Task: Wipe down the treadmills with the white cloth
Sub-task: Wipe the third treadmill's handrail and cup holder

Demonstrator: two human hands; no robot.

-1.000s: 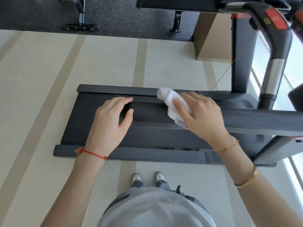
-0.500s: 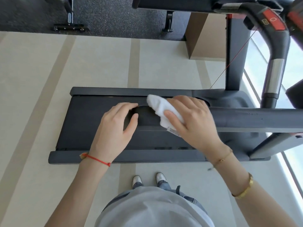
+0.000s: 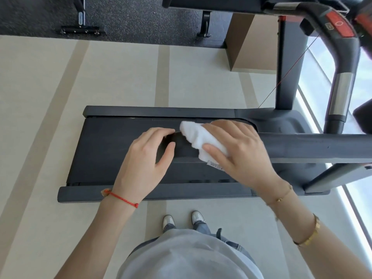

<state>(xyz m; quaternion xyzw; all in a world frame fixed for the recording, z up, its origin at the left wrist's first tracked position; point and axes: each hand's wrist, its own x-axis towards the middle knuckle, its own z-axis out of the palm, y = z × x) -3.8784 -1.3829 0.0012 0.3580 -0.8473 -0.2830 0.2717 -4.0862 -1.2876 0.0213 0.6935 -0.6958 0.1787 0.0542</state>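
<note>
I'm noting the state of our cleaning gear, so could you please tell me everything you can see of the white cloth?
The white cloth looks like soft, fluffy towelling, bunched into a wad rather than spread flat. A small printed label pokes out at its near edge. The right hand grips it, thumb on top, pressing it onto the dark handrail above the treadmill's belt. Its free end sticks out towards the left hand, which holds the rail's end without clearly touching the cloth.

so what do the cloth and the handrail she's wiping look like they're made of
White cloth: looks like soft terry or microfibre, with a fluffy, bunched surface and a sewn-in tag. Handrail: seems to be matte dark foam or rubber padding, with a dull finish and no glare. The exact material is unclear.
</note>
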